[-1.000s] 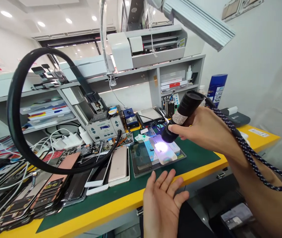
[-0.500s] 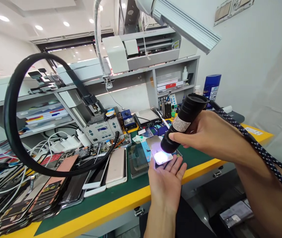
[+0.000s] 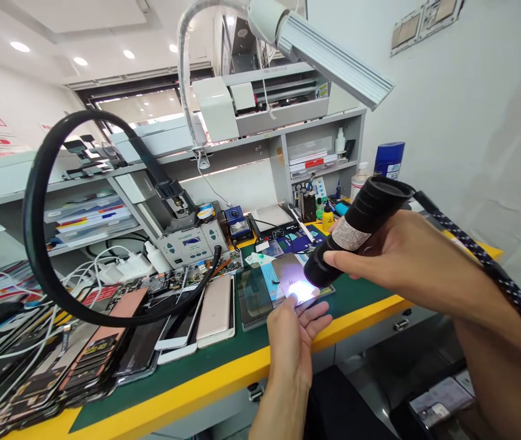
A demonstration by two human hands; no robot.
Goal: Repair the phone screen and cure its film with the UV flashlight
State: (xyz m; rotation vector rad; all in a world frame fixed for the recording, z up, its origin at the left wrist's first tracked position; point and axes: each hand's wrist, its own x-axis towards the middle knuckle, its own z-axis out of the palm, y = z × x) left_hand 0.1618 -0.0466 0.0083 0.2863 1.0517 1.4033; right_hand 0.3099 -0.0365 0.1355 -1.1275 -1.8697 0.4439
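Observation:
My right hand (image 3: 380, 256) is wrapped round a black flashlight (image 3: 356, 229) with a white label and a dark speckled cord at its rear. The flashlight tilts down to the left, and its violet-white light falls on a thin flat phone-sized panel (image 3: 290, 272). Below the panel, my left hand (image 3: 290, 333) is palm up with its fingers stretched apart. Its thumb tip reaches the panel's bright near edge; glare hides the exact contact. A blue-and-white card (image 3: 269, 275) shows beside the panel, and a dark glassy phone (image 3: 254, 290) lies to its left.
Stacked phone parts (image 3: 90, 354) and several phones crowd the left of the green mat (image 3: 224, 360). A thick black hose (image 3: 35, 244) loops in front of a grey soldering station (image 3: 191, 244). Overhead hangs a lamp (image 3: 334, 58); a yellow bottle (image 3: 328, 218) stands behind the flashlight.
The flashlight and my right hand have shifted slightly right. My left hand has turned and moved a little left, its thumb now at the panel's lit edge. The view has shifted slightly.

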